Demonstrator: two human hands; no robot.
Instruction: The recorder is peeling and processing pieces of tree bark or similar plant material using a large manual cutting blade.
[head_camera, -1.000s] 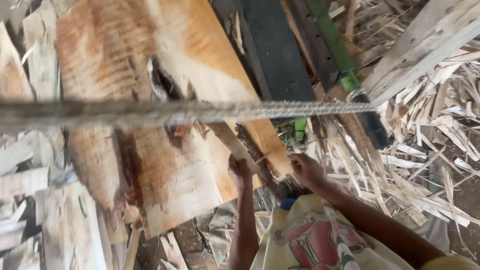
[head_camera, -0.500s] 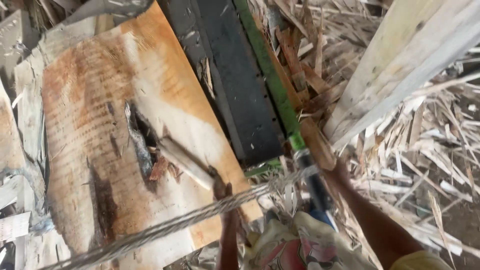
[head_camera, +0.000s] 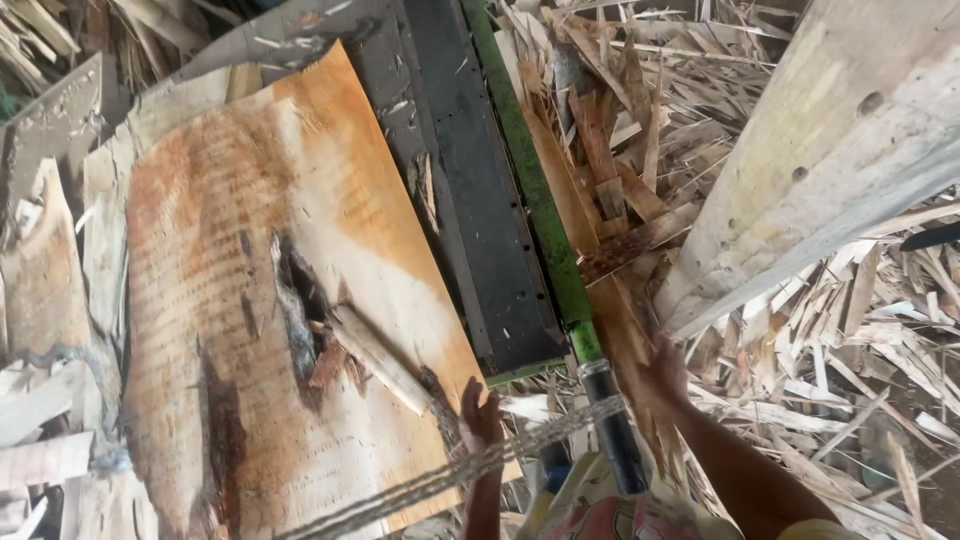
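A large thin veneer sheet, orange and pale with a torn dark hole in its middle, lies flat in front of me. My left hand grips its near right edge, next to a loose wood splinter. My right hand holds the near end of a narrow brown veneer strip. That strip runs along the right side of a green rail.
A black metal machine bed lies between the sheet and the green rail. A thick pale timber post rises at the right over heaps of wood scraps. A twisted rope crosses low in view. More veneer pieces are stacked at left.
The sheet now lies further out from me and more of the machine bed shows. Both hands sit lower in view, and the rope has dropped from mid-frame to the bottom.
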